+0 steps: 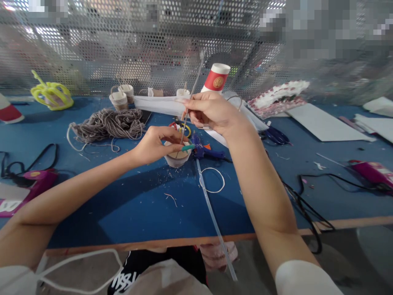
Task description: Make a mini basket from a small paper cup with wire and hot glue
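A small pale cup stands on the blue table, right at the fingertips of my left hand. That hand is closed around its rim, thumb beside the teal nozzle tip of a blue glue gun. Higher up, my right hand pinches a thin grey cord, whose loose end points upward and whose lower part runs down to the cup. A long clear glue stick extends from near the gun past the table edge. A white ring lies beside the stick.
Grey yarn lies at the back left, near small cups and a yellow-green basket. Red paper cup is behind my right hand. Purple glue guns lie at both sides; black cables and white card are right.
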`<action>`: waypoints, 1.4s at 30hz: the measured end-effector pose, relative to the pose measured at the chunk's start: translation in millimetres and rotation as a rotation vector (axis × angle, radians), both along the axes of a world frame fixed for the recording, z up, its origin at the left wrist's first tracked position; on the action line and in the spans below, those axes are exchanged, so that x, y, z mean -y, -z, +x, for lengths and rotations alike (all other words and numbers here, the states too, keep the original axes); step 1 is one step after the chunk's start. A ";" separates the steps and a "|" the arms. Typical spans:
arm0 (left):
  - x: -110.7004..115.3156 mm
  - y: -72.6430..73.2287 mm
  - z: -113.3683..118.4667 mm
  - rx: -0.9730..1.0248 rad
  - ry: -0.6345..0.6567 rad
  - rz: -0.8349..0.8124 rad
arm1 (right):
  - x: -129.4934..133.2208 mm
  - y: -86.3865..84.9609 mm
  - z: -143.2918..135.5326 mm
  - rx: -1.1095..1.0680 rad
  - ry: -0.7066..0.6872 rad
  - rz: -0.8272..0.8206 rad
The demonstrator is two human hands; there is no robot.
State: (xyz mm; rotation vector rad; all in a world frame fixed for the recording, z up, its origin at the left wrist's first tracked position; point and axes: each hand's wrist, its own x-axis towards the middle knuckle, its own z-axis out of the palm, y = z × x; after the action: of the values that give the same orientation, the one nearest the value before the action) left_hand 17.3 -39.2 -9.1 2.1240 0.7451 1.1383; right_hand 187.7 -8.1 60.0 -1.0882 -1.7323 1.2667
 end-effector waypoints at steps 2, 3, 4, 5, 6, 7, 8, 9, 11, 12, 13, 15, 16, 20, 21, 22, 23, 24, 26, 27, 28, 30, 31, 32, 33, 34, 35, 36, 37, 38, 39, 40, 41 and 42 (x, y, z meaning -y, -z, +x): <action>-0.9 -1.3 -0.4 -0.004 -0.006 -0.026 | 0.3 -0.1 -0.8 -0.017 0.004 0.002; -1.2 -1.8 -0.7 -0.006 -0.009 -0.028 | 0.2 0.2 -1.4 -0.027 0.003 0.002; -1.4 -2.2 -1.0 -0.007 -0.011 -0.021 | -0.3 0.8 -2.0 -0.037 0.001 -0.001; -1.4 -2.5 -1.4 -0.007 -0.012 -0.011 | -1.0 1.7 -2.5 -0.046 -0.001 -0.006; -1.3 -2.7 -1.7 -0.008 -0.013 0.001 | -1.9 2.8 -2.9 -0.054 -0.002 -0.013; -1.2 -2.7 -2.0 -0.008 -0.017 0.014 | -2.9 4.0 -3.2 -0.059 -0.003 -0.024; -0.9 -2.6 -2.3 -0.011 -0.022 0.025 | -4.1 5.3 -3.3 -0.061 -0.003 -0.038; -0.7 -2.5 -2.5 -0.017 -0.029 0.034 | -5.2 6.7 -3.2 -0.062 -0.003 -0.051; -0.2 -2.4 -2.6 -0.030 -0.047 0.043 | -7.3 9.2 -3.0 -0.069 -0.002 -0.068; -0.1 -2.6 -2.5 -0.035 -0.055 0.042 | -8.2 10.2 -3.0 -0.071 0.000 -0.074; 0.0 -3.1 -2.4 -0.038 -0.062 0.037 | -8.8 11.0 -3.1 -0.073 0.004 -0.078; 0.0 -5.0 -2.1 -0.049 -0.063 -0.001 | -9.3 11.6 -3.7 -0.071 0.018 -0.087; 0.0 -6.4 -2.0 -0.061 -0.054 -0.034 | -9.1 11.5 -4.3 -0.068 0.026 -0.093; 0.3 -13.6 -3.2 -0.148 0.004 -0.170 | -7.2 9.7 -5.9 -0.061 0.060 -0.129; 0.4 -15.0 -3.8 -0.173 0.010 -0.180 | -6.8 9.3 -6.0 -0.061 0.066 -0.138; 0.5 -15.9 -4.3 -0.198 0.012 -0.179 | -6.7 9.2 -5.9 -0.062 0.070 -0.146; 0.5 -16.5 -4.8 -0.219 0.011 -0.170 | -6.7 9.2 -5.8 -0.065 0.072 -0.153; 0.5 -16.6 -5.2 -0.235 0.010 -0.156 | -6.9 9.5 -5.7 -0.068 0.071 -0.161; 0.1 -15.7 -5.6 -0.254 0.010 -0.123 | -7.5 10.4 -5.6 -0.078 0.067 -0.178; -0.1 -14.9 -5.6 -0.256 0.010 -0.105 | -7.8 11.0 -5.7 -0.081 0.065 -0.187; -0.4 -14.2 -5.5 -0.256 0.010 -0.089 | -7.9 11.4 -5.9 -0.083 0.063 -0.195; -0.7 -13.2 -5.4 -0.250 0.009 -0.062 | -7.4 11.8 -6.5 -0.085 0.064 -0.207; -0.7 -13.1 -5.3 -0.244 0.007 -0.055 | -6.9 11.7 -6.9 -0.083 0.068 -0.212; -0.6 -13.2 -5.3 -0.236 0.004 -0.052 | -6.2 11.4 -7.3 -0.082 0.073 -0.215; -0.4 -13.6 -5.3 -0.228 0.001 -0.053 | -5.4 11.0 -7.7 -0.079 0.080 -0.218; 0.0 -14.2 -5.3 -0.223 -0.003 -0.057 | -4.8 10.7 -8.2 -0.074 0.089 -0.223; 0.6 -14.9 -5.3 -0.220 -0.005 -0.061 | -4.3 10.4 -8.6 -0.068 0.098 -0.228; 1.1 -15.7 -5.3 -0.219 -0.005 -0.067 | -4.0 10.3 -9.0 -0.061 0.107 -0.234; 1.7 -16.4 -5.2 -0.220 -0.003 -0.073 | -4.1 10.4 -9.3 -0.054 0.116 -0.240; 2.2 -17.0 -5.2 -0.221 -0.001 -0.078 | -4.4 10.7 -9.6 -0.045 0.124 -0.246; 2.6 -17.4 -5.1 -0.223 0.001 -0.082 | -4.9 11.2 -9.8 -0.036 0.132 -0.254; 2.8 -17.7 -5.0 -0.224 0.003 -0.084 | -5.7 11.9 -9.9 -0.029 0.139 -0.262; 2.8 -17.6 -4.9 -0.224 0.004 -0.084 | -6.6 12.6 -9.8 -0.022 0.147 -0.270; 2.6 -17.4 -4.9 -0.226 0.005 -0.082 | -7.5 13.5 -9.6 -0.018 0.154 -0.275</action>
State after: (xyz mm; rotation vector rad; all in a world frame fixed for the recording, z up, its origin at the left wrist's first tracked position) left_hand 12.4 -41.8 8.4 2.2062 0.8720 0.8585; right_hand 178.1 -0.5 46.5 -1.3347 -1.4587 1.4394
